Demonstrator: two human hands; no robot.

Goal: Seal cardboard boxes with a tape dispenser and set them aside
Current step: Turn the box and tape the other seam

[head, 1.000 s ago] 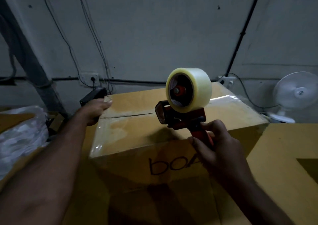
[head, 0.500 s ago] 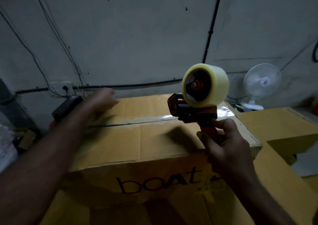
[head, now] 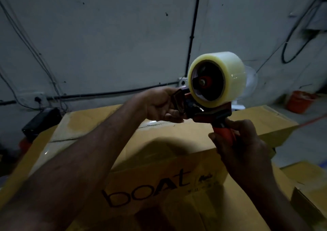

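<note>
Head view. The right hand (head: 242,142) gripped the orange handle of the tape dispenser (head: 210,110), fingers wrapped fully round it, and held the tool in the air above the far right part of the cardboard box (head: 159,153). The clear tape roll (head: 215,76) stood uppermost. One second earlier the left hand (head: 161,105) had lain flat on the far left corner of the box top. It had since left the box and closed on the dispenser's front end, fingers curled about the guard there. Whether they also pinched the loose tape end could not be told.

The box, printed "boat" on its near face, lay unheld. Its top seam (head: 62,138) showed as a dark line toward the left edge and a glossy strip nearer the middle. The shift probably marked preparation of the tape for a further strip, so sealing was judged unfinished. A black device (head: 40,121) sat beyond the box's far left corner.
</note>
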